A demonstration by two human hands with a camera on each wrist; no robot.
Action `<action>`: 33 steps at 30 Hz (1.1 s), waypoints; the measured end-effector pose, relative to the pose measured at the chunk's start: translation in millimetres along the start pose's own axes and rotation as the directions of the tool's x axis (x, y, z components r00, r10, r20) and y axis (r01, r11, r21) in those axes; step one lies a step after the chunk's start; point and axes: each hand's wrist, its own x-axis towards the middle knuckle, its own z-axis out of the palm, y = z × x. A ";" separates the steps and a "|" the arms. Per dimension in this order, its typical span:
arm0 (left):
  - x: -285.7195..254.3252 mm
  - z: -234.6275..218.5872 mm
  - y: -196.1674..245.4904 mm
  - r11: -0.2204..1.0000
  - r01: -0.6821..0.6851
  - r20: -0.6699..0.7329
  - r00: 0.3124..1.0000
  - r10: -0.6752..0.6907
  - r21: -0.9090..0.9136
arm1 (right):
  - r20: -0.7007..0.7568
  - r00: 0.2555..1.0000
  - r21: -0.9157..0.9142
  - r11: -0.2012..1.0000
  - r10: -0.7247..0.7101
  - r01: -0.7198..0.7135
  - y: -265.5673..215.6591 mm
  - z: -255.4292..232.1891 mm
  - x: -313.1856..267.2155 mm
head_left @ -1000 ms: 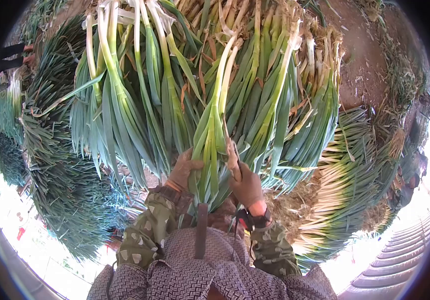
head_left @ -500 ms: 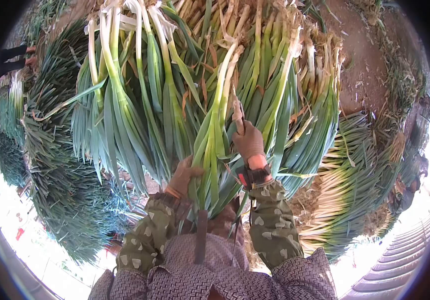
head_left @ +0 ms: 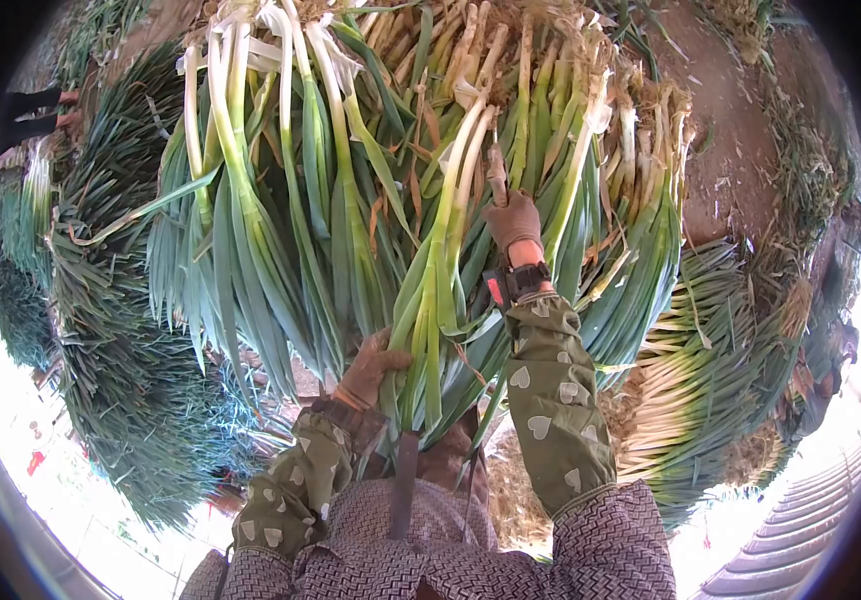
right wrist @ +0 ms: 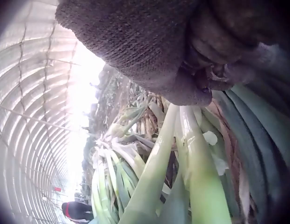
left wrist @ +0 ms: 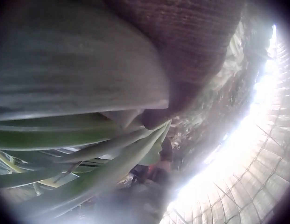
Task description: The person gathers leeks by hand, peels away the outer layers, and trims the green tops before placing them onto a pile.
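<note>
My left hand [head_left: 371,372], in a brown knit glove, grips the green leaves of a few large green onions [head_left: 431,290] in front of my lap. Their pale stalks lean up and away over the heap. In the left wrist view the glove [left wrist: 191,51] presses against broad leaves [left wrist: 65,74]. My right hand [head_left: 516,220], gloved too, holds a knife [head_left: 497,172] by its worn tan handle, the thin blade pointing away from me beside the pale stalks. The right wrist view puts the glove [right wrist: 135,51] close over two pale stalks [right wrist: 198,163]; the blade is hidden there.
A big heap of green onions [head_left: 261,230] spreads in front, roots at the far side. More stand in a long stack [head_left: 121,330] at left and a row [head_left: 701,360] at right. Bare soil [head_left: 721,150] shows at far right; another person's legs [head_left: 36,115] are at far left.
My right hand has moved forward and up along the stalks with the knife, from near the leaves to beside the pale part. My left hand keeps its grip on the leaves.
</note>
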 end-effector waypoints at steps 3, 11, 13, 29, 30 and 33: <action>0.3 -0.9 -1.9 0.999 0.016 -0.002 1.000 -0.016 -0.028 | 0.009 1.000 0.023 0.999 -0.023 0.022 0.5 -1.9 -3.0; -2.5 7.2 3.4 0.994 0.036 0.018 0.999 -0.034 -0.105 | -0.003 0.998 0.182 0.982 -0.058 0.058 17.0 -0.3 -49.9; -0.4 2.5 1.3 0.999 0.033 0.001 0.999 -0.033 -0.035 | 0.016 0.998 0.226 0.973 -0.061 0.056 11.4 -3.0 -52.0; -12.7 -0.7 -10.8 0.995 -0.072 0.041 0.997 0.069 0.072 | 0.051 0.998 0.252 0.968 -0.030 0.017 18.7 -8.4 -49.8; -13.4 -0.9 -10.7 0.990 -0.085 0.037 0.996 0.081 0.112 | 0.097 0.994 0.227 0.973 -0.052 0.029 16.6 -12.8 -61.2; -19.0 0.4 -8.4 0.978 -0.110 0.041 0.994 0.105 0.179 | 0.173 0.977 0.279 0.957 -0.125 0.073 6.7 -25.7 -101.1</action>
